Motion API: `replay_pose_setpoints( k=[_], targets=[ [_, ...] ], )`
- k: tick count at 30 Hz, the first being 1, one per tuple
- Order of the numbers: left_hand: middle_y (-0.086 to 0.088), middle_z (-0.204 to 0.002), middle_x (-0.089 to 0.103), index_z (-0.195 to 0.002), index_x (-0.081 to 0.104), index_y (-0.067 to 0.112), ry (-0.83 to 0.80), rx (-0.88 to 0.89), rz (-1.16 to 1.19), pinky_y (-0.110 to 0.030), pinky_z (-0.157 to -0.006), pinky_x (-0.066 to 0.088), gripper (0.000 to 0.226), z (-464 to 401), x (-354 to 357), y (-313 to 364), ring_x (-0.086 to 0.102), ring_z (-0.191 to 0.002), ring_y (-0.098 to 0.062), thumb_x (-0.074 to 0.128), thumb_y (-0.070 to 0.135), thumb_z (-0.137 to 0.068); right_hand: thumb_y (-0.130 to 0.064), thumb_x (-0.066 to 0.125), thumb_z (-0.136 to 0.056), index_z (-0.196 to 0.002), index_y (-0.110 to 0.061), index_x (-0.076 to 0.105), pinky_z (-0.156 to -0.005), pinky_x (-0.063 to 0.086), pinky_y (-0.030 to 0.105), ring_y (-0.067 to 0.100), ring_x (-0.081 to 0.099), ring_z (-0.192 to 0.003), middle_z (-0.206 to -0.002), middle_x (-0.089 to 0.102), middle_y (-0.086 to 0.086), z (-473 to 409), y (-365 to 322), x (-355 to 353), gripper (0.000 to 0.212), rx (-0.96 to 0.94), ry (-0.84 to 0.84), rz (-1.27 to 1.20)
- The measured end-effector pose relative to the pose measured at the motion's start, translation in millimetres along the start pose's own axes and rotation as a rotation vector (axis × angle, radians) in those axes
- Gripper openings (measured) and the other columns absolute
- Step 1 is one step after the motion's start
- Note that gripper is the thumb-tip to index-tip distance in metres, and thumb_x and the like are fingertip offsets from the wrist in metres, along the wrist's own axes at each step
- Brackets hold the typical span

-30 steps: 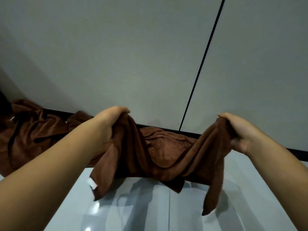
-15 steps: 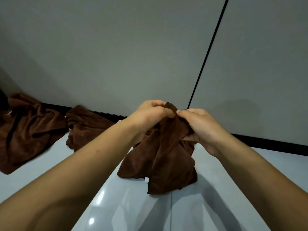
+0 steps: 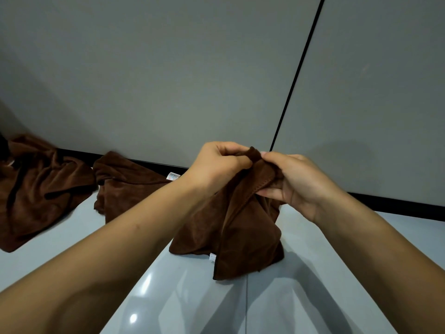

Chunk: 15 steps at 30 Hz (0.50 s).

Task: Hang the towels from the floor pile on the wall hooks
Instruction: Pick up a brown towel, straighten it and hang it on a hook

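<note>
Head view: brown towel (image 3: pixel 243 227) held at frame centre, long axis hanging straight down from bunched top edge. Top pinched by left hand (image 3: pixel 216 165) and right hand (image 3: pixel 296 182), fingers curled, knuckles nearly touching. Two more towels (image 3: pixel 48 189) left on floor (image 3: pixel 313 297) at middle left. Hooks not seen — presumably higher on wall (image 3: pixel 168 68).

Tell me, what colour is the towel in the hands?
Dark brown. The head view shows the held towel best.
</note>
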<state>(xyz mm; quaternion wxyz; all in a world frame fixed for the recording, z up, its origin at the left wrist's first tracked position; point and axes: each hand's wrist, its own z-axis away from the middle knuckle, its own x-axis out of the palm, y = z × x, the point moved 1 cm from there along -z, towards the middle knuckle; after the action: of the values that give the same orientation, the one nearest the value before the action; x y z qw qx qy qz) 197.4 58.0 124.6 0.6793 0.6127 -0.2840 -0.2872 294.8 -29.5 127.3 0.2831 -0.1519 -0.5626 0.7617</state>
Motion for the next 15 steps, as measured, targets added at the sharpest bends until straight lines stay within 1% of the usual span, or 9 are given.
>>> replay_pose_setpoints(
  k=[2, 4, 5, 7, 8, 10, 12, 14, 15],
  targets=[
    [0.003, -0.072, 0.067, -0.082, 0.071, 0.013, -0.01, 0.032, -0.052, -0.016, -0.067, 0.053, 0.028, 3.2, 2.2, 1.7, 0.063, -0.064, -0.005, 0.053, -0.009, -0.085, -0.014, 0.049, -0.095, -0.089, -0.006, 0.062, -0.05, 0.055, 0.024, 0.013, 0.068, -0.057, -0.06, 0.068, 0.003, 2.4, -2.6, 0.2, 0.017, 0.028, -0.019, -0.083],
    [-0.001, -0.086, 0.063, -0.09, 0.069, 0.015, -0.026, 0.055, -0.127, -0.016, -0.074, 0.051, 0.029, 4.7, 2.8, 1.1, 0.061, -0.076, -0.008, 0.053, -0.008, -0.084, -0.011, 0.046, -0.096, -0.087, -0.004, 0.061, -0.049, 0.054, 0.023, 0.015, 0.068, -0.056, -0.061, 0.069, 0.006, 3.9, -5.8, 0.1, 0.019, 0.046, -0.027, -0.14],
    [-0.002, -0.089, 0.06, -0.093, 0.067, 0.015, -0.045, 0.069, -0.171, -0.016, -0.074, 0.049, 0.028, 6.1, 3.1, 0.9, 0.058, -0.078, -0.01, 0.055, -0.007, -0.082, -0.009, 0.044, -0.096, -0.088, -0.003, 0.06, -0.049, 0.054, 0.023, 0.016, 0.068, -0.056, -0.063, 0.069, 0.008, 4.6, -7.2, 0.2, 0.019, 0.054, -0.03, -0.15],
    [-0.004, -0.083, 0.05, -0.097, 0.066, 0.01, -0.086, 0.129, -0.269, -0.016, -0.072, 0.042, 0.025, 8.6, 4.3, 0.9, 0.051, -0.078, -0.012, 0.057, -0.004, -0.078, -0.008, 0.041, -0.096, -0.092, -0.001, 0.059, -0.05, 0.055, 0.024, 0.017, 0.069, -0.058, -0.067, 0.07, 0.012, 5.1, -8.9, 0.8, 0.02, 0.066, -0.04, -0.157],
    [-0.003, -0.081, 0.047, -0.098, 0.065, 0.006, -0.1, 0.165, -0.319, -0.015, -0.071, 0.039, 0.025, 9.4, 4.8, 0.4, 0.049, -0.078, -0.013, 0.055, -0.006, -0.079, -0.007, 0.04, -0.096, -0.094, 0.0, 0.059, -0.052, 0.057, 0.025, 0.018, 0.07, -0.06, -0.069, 0.071, 0.013, 4.6, -8.9, 1.3, 0.02, 0.068, -0.044, -0.156],
    [-0.001, -0.081, 0.043, -0.099, 0.064, 0.002, -0.109, 0.228, -0.415, -0.01, -0.067, 0.037, 0.025, 10.0, 6.2, -0.6, 0.046, -0.076, -0.012, 0.052, -0.011, -0.082, -0.006, 0.039, -0.097, -0.096, 0.001, 0.059, -0.057, 0.058, 0.026, 0.018, 0.07, -0.063, -0.07, 0.071, 0.013, 4.7, -8.7, 1.7, 0.021, 0.063, -0.047, -0.144],
    [0.002, -0.079, 0.041, -0.099, 0.063, -0.001, -0.107, 0.264, -0.472, -0.008, -0.063, 0.035, 0.022, 9.4, 7.3, -1.7, 0.044, -0.07, -0.008, 0.052, -0.009, -0.082, -0.006, 0.039, -0.098, -0.097, 0.002, 0.059, -0.059, 0.059, 0.027, 0.018, 0.071, -0.065, -0.071, 0.071, 0.014, 5.1, -9.2, 1.6, 0.023, 0.055, -0.052, -0.134],
    [0.002, -0.08, 0.039, -0.097, 0.063, 0.0, -0.111, 0.282, -0.512, -0.009, -0.06, 0.035, 0.018, 9.1, 7.8, -3.1, 0.043, -0.068, -0.007, 0.057, -0.004, -0.081, -0.008, 0.039, -0.099, -0.1, 0.005, 0.059, -0.056, 0.058, 0.027, 0.02, 0.071, -0.065, -0.073, 0.071, 0.016, 6.1, -10.0, 2.0, 0.024, 0.051, -0.068, -0.133],
    [0.001, -0.081, 0.04, -0.095, 0.063, 0.002, -0.109, 0.302, -0.551, -0.012, -0.061, 0.036, 0.016, 9.0, 7.9, -4.4, 0.043, -0.068, -0.008, 0.06, 0.0, -0.08, -0.01, 0.039, -0.099, -0.102, 0.005, 0.059, -0.055, 0.058, 0.027, 0.021, 0.071, -0.065, -0.074, 0.071, 0.016, 6.6, -10.5, 2.5, 0.025, 0.048, -0.077, -0.12]
  ],
)
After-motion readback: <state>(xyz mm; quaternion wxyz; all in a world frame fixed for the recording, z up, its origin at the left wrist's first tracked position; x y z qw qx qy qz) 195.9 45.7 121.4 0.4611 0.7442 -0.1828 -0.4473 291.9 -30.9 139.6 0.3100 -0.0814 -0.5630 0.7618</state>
